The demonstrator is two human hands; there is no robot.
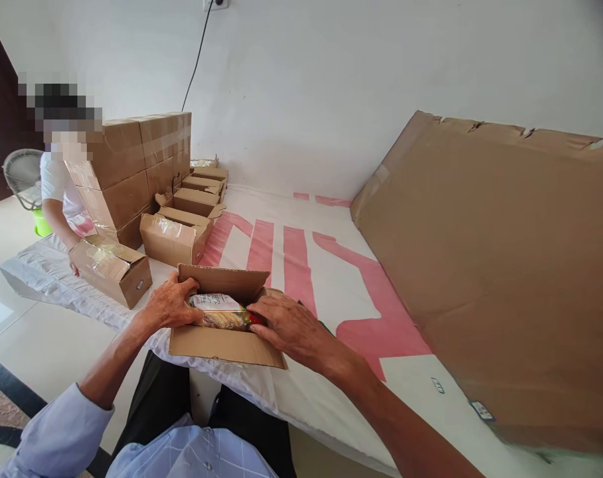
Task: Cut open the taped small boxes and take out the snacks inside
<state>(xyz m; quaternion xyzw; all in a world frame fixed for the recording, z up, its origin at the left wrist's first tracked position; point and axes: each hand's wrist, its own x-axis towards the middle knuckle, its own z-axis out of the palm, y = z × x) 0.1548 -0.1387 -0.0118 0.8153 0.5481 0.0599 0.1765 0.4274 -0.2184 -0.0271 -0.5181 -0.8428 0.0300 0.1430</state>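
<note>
An open cardboard box [226,346] rests near the front edge of the covered table, its flaps raised. Inside its opening lies a shiny printed packet [220,312] with a clear part that shows pale yellow pieces. My left hand [174,302] is closed around the packet's left end, with the fingers near the box's left rim. At the other end, my right hand [281,322] pinches the packet's red and green corner. The bottom of the box is hidden by the packet and my hands.
Left of my box, another person's hand touches a taped box [115,265]. Several open boxes [174,240] stand in a row beside stacked cartons [127,149]. A large cardboard sheet [495,265] leans at the right. A fan [25,176] stands at far left.
</note>
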